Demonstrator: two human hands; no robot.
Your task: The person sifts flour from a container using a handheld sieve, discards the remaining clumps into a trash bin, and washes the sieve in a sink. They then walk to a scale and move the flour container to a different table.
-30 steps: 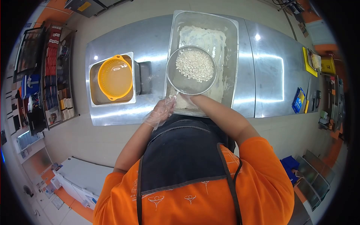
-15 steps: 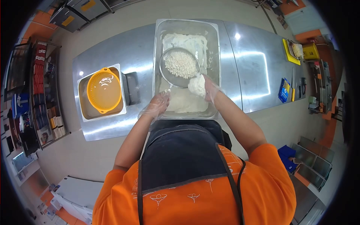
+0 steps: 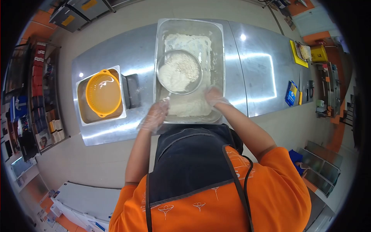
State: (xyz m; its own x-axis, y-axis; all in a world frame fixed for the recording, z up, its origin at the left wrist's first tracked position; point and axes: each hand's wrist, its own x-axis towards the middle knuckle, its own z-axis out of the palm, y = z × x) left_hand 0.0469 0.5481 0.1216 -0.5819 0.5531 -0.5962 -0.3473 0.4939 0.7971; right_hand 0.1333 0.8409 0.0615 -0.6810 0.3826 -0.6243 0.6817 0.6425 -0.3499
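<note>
My left hand (image 3: 157, 113), in a clear plastic glove, is closed round the handle of a round metal sieve (image 3: 159, 81). The sieve is held over a deep steel pan (image 3: 221, 42). A heap of white flour (image 3: 174, 76) lies in the sieve beside paler beige, grainy bits (image 3: 189, 66). My gloved right hand (image 3: 213, 96) is over the pan's right side, apart from the sieve. Motion smears its fingers; I see no flour lump in it. White flour (image 3: 189, 106) covers much of the pan's floor.
On the left of the steel table (image 3: 143, 48), a yellow colander (image 3: 103, 94) sits in a smaller steel pan (image 3: 79, 96). At the far right lie a yellow cutting board (image 3: 298, 54), a blue packet (image 3: 291, 92), a yellow-handled knife (image 3: 300, 97) and dark utensils.
The clump of flour in my right hand has gone into the sieve, over part of the grainy bits. My right hand has moved down, away from the sieve. The sieve has shifted slightly left.
</note>
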